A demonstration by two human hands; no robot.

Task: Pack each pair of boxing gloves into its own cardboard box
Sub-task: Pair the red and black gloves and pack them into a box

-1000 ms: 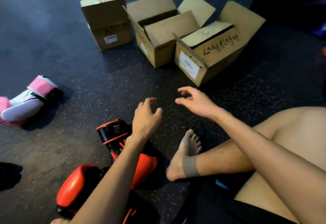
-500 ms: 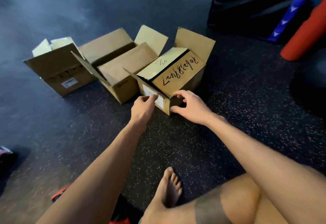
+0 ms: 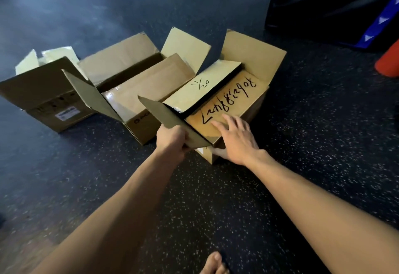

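Three open cardboard boxes stand in a row on the dark speckled floor. The right box (image 3: pixel 254 109) has black handwriting on one folded-in top flap. My left hand (image 3: pixel 172 140) grips that box's near side flap (image 3: pixel 164 114), which sticks up and out to the left. On the box's near corner sits my right hand (image 3: pixel 239 142), fingers spread over the written flap and thumb against the front wall. The middle box (image 3: pixel 146 92) and the left box (image 3: pixel 43 94) stand untouched. No boxing gloves are in view.
A black padded object with a blue stripe (image 3: pixel 323 4) stands at the back right, with an orange-red object (image 3: pixel 390 60) beside it. My bare foot (image 3: pixel 213 263) shows at the bottom edge. Dark rubber floor (image 3: pixel 302 165) surrounds the boxes.
Both hands reached forward from above the gloves to the right box. My left hand took hold of its near flap and my right hand settled on its corner. The gloves left the view.
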